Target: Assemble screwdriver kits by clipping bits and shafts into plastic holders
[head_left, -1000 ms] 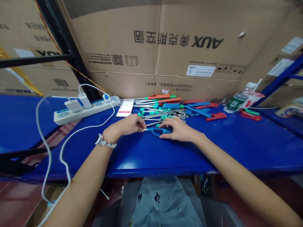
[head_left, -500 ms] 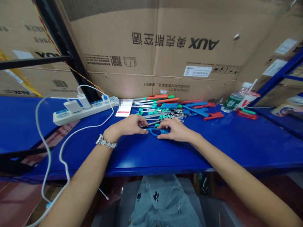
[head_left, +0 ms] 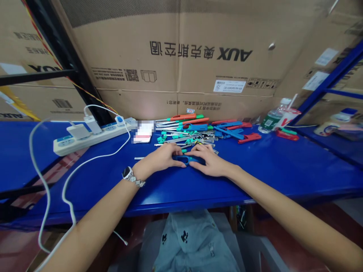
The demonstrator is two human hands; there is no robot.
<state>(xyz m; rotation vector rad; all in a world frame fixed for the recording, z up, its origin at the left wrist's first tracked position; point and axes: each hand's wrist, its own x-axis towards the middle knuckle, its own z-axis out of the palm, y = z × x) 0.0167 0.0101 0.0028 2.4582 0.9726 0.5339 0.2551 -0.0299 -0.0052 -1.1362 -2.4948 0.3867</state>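
Observation:
A blue stick-lighter body (head_left: 186, 160) lies low over the tabletop between my two hands. My left hand (head_left: 166, 155) closes its thumb and fingers on the left end. A metal tube (head_left: 138, 158) sticks out past the left side of that hand. At the other end, my right hand (head_left: 206, 159) grips the handle with curled fingers. Just behind the hands is a pile of metal tubes with green tips (head_left: 181, 138). Assembled orange lighters (head_left: 184, 116) lie at the back of that pile.
A phone (head_left: 143, 132) and a white power strip (head_left: 93, 136) with chargers lie on the left. Blue and red lighter shells (head_left: 231, 128) are heaped to the right. A bottle (head_left: 270, 121) and a cup (head_left: 287, 119) stand farther right. Cardboard (head_left: 184, 83) closes off the back.
Both hands have shifted slightly nearer with the blue lighter body. A metal tube now shows left of my left hand. The whole view has shifted a little.

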